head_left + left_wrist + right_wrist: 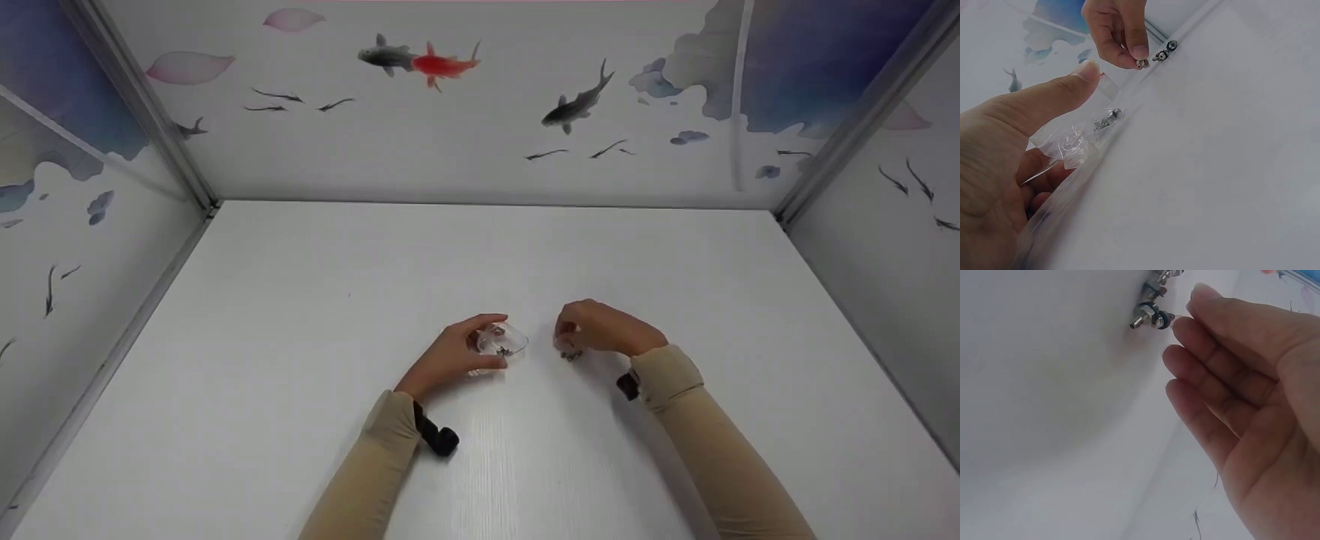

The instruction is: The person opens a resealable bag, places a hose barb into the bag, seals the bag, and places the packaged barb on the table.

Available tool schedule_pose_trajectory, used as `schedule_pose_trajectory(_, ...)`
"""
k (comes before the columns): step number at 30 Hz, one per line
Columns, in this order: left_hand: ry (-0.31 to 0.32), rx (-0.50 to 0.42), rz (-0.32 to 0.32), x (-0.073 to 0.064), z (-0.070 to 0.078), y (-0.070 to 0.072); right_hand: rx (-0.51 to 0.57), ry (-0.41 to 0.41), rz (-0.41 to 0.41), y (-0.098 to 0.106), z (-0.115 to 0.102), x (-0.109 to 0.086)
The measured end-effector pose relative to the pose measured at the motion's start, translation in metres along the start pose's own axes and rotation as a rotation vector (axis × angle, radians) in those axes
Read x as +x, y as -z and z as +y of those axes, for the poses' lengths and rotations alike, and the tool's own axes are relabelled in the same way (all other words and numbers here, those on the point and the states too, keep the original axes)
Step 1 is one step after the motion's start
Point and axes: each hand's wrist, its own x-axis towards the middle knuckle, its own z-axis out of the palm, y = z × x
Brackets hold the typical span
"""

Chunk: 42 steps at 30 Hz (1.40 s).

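Observation:
My left hand (454, 350) grips a clear plastic bag (516, 342), its thumb along one side and its other fingers curled at the opposite side. Small metal fittings (1108, 119) show inside the bag in the left wrist view. To the right of the bag, my right hand (606, 327) is low over the table and pinches a small metal fitting (1141, 64) between thumb and finger. Right at those fingertips lies a small pile of loose metal fittings (1148, 312), some with dark rings. In the head view the pile (571, 355) is partly hidden by the hand.
Both hands work over a white table (300, 420). A white back wall (480, 150) painted with fish and petals closes off the far edge, with similar panels at left and right. Metal posts (142, 97) stand at the corners. Each wrist carries a black camera strap (439, 439).

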Motion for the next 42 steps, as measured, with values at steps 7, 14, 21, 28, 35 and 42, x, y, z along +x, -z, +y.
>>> schedule_pose_trajectory(7, 0.002, -0.004, -0.003, -0.001, 0.001, 0.0, -0.057, 0.079, 0.048, 0.003, -0.006, 0.001)
schedule_pose_trajectory(14, -0.002, 0.002, 0.002, -0.001, 0.002, 0.001, -0.085, 0.14, 0.093, 0.004, -0.013, 0.004)
schedule_pose_trajectory(21, 0.008, -0.008, 0.001, -0.001, 0.002, 0.0, -0.079, 0.185, 0.111, 0.004, -0.02, 0.008)
schedule_pose_trajectory(28, 0.006, -0.02, 0.0, -0.002, 0.002, 0.0, -0.073, 0.228, 0.138, 0.003, -0.027, 0.01)
schedule_pose_trajectory(35, 0.001, -0.015, 0.0, -0.002, 0.003, 0.001, -0.079, 0.239, 0.141, 0.002, -0.035, 0.012)
schedule_pose_trajectory(42, -0.001, -0.025, -0.005, 0.0, 0.002, 0.001, -0.076, 0.27, 0.143, 0.0, -0.04, 0.016)
